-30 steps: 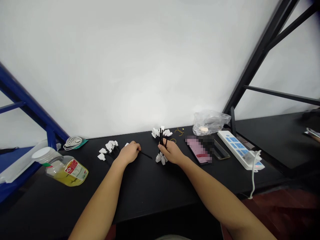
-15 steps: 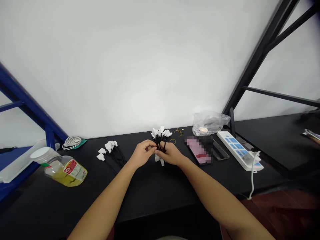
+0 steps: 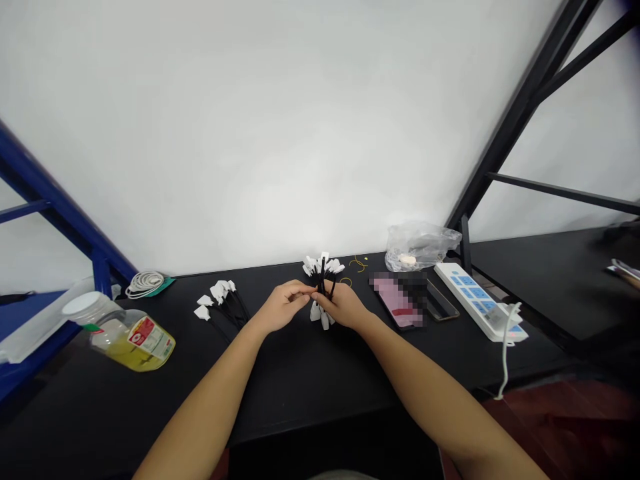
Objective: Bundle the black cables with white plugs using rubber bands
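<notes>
A bundle of black cables [image 3: 323, 267] with white connectors at both ends stands between my hands near the middle of the black table [image 3: 310, 387]. My right hand [image 3: 345, 306] is wrapped round the right side of the bundle. My left hand [image 3: 285, 305] has its fingertips pinched together at the bundle's left side, touching the right thumb; what they pinch is too small to make out. More black cables with white connectors [image 3: 219, 291] lie to the left of my left hand.
A clear jar [image 3: 143, 341] with yellow contents and a coiled white cable [image 3: 145, 285] are on the left. Yellow rubber bands [image 3: 358, 265], a pink-screened phone [image 3: 397, 301], a dark phone [image 3: 440, 300], a plastic bag [image 3: 420, 243] and a power strip [image 3: 480, 301] are on the right.
My left hand has shifted slightly left, its fingers closer together. A black cable or loop now stands higher in front of the bundle.
</notes>
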Demonstrator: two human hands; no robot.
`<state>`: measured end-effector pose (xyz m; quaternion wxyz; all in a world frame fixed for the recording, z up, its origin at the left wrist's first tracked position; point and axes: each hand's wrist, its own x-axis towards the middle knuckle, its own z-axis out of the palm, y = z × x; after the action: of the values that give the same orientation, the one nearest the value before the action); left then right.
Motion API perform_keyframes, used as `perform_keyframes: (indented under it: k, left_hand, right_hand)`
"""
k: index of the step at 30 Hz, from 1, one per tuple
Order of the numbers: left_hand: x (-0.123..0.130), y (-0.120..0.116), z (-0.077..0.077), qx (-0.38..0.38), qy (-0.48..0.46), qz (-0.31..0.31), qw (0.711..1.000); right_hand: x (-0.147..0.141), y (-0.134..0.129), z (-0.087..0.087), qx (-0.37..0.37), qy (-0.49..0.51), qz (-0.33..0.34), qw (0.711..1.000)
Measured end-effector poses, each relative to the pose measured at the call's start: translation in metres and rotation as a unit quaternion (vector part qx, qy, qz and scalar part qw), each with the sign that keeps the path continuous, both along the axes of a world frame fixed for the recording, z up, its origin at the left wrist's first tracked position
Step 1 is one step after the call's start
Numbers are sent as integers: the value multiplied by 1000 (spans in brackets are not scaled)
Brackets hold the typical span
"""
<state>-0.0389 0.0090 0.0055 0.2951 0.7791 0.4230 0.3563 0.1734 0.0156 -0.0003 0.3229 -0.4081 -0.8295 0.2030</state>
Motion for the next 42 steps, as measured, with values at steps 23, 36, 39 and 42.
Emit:
perform_keyframes:
  k: [23,36,39,42]
  left_hand:
    - [-58,23,-17,-53,371,204,904]
    - [-33,13,-7,72,230,119,963]
    - [-19,4,4,142,72,116,980]
    - [-3,-6,10,154,-80,109,979]
  right_hand:
    - [-1,0,0,-32,5,10,999]
    - [0,-1,1,-26,5,14,1000]
    - [-1,-2,3,-24,3,14,1000]
    - [-1,-3,3,-22,6,21,1000]
